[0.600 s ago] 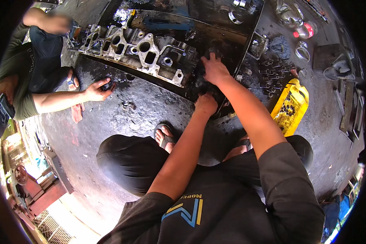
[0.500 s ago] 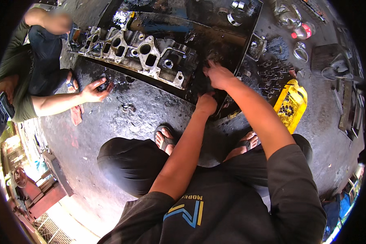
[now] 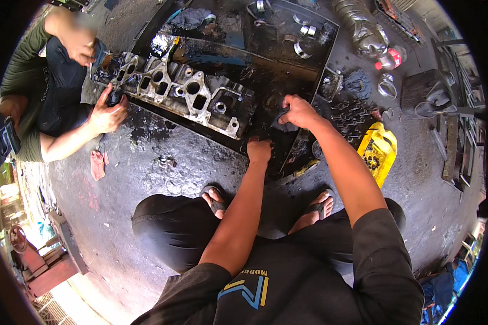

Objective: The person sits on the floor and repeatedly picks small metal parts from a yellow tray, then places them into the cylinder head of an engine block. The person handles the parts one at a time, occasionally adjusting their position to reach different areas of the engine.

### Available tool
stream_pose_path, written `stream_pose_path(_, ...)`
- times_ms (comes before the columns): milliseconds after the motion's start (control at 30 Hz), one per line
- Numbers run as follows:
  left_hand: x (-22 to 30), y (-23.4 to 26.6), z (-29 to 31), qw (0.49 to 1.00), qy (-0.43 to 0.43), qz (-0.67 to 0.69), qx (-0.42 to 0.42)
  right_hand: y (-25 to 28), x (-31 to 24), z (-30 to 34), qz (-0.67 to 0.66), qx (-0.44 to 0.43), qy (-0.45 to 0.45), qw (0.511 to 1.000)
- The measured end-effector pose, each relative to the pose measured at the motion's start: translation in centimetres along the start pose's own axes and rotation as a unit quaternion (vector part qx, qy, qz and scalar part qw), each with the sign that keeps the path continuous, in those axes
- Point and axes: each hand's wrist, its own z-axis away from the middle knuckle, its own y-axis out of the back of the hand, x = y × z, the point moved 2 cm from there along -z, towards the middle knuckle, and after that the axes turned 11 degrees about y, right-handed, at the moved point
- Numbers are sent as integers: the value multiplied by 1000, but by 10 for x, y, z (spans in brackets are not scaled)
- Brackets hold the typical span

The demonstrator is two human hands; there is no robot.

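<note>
My right hand (image 3: 300, 112) is closed around a dark, wet-looking rag (image 3: 285, 125) above the right part of a large oily metal tray (image 3: 331, 46). My left hand (image 3: 260, 149) is curled at the tray's near edge, just right of the engine casting's end; its fingertips and anything in them are hidden in the dark. The long grey metal engine casting (image 3: 199, 115), with several round and oval openings, lies slanted across the tray. At its far left end, a co-worker's hand (image 3: 107, 115) presses a small black thing (image 3: 115, 96) against it.
Small metal parts (image 3: 352, 115) lie in rows right of the tray, beside a yellow cut-open jug (image 3: 378, 151) holding more parts. Behind them are a red-labelled bottle (image 3: 391, 58) and a large clear plastic jug (image 3: 361, 27). A pinkish rag (image 3: 97, 165) lies on the floor at left.
My right hand has drawn back nearer to me, its fingers now curled around the rag. My left hand has moved left, toward the casting's end. The co-worker's hand has reached the casting.
</note>
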Motion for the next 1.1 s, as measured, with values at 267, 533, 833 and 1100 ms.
stream_pose_path(267, 68, 38, 24, 768, 209, 585, -154, -26, -32, 20, 57, 19, 141, 988)
stream_pose_path(533, 81, 44, 40, 778, 165, 564, -222, -29, -19, 19, -134, 53, 27, 989)
stream_pose_path(833, 73, 38, 40, 921, 93, 376, -34, -38, -18, 1, -60, 80, -93, 991)
stream_pose_path(1100, 30, 44, 27, 996, -10, -32, 80, -36, -14, -2, 45, 186, -38, 981)
